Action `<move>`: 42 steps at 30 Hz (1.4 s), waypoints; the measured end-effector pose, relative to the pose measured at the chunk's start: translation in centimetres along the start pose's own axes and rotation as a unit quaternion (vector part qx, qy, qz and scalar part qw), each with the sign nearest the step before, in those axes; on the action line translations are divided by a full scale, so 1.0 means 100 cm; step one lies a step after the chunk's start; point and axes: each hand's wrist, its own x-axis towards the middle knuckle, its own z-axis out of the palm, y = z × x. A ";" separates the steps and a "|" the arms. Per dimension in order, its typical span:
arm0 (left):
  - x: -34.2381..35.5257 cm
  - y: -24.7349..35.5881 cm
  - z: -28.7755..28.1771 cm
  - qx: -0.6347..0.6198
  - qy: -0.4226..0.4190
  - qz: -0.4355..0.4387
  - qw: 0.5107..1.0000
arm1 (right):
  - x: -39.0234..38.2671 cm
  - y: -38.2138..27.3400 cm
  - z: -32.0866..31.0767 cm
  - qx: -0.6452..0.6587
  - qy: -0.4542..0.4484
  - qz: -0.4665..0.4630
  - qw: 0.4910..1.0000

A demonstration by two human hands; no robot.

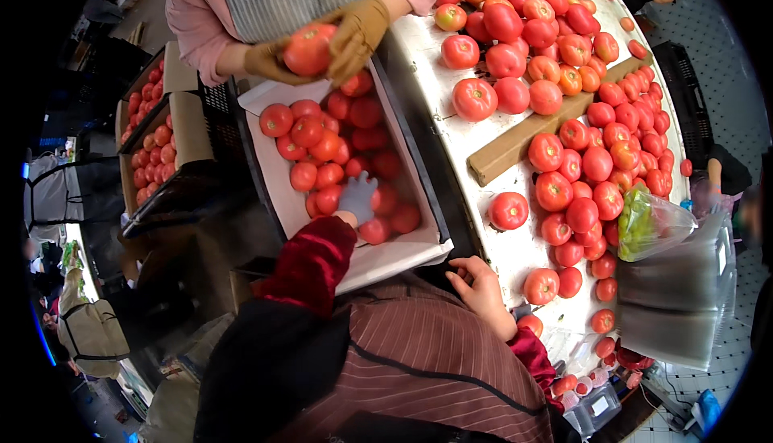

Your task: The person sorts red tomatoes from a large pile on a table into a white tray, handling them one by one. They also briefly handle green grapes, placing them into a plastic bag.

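Observation:
My left hand, in a grey glove, reaches into a paper-lined crate of red tomatoes. Its fingers look stretched out over the fruit, touching tomatoes beside it; their undersides are hidden. My bare right hand is near the crate's near right corner, by the table edge. Its fingers are loosely bent, with the thumb apart and nothing visible in them. Across the crate, a person in brown gloves holds a large tomato with both hands above the far end.
On the right, a white table bears many tomatoes, divided by a cardboard strip. A clear bag with green produce lies beside stacked clear plastic packaging. More tomato boxes stand at left.

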 end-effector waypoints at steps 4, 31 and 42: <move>-0.016 -0.010 -0.035 -0.643 -0.014 0.043 0.764 | 0.007 -0.006 0.002 0.016 -0.004 0.009 1.000; -0.034 -0.027 -0.055 -0.230 0.207 -0.072 0.948 | 0.070 -0.043 -0.010 0.662 -0.021 0.229 0.714; -0.022 -0.064 0.016 -0.141 0.035 -0.097 0.985 | 0.051 -0.006 -0.026 0.724 0.058 0.215 0.653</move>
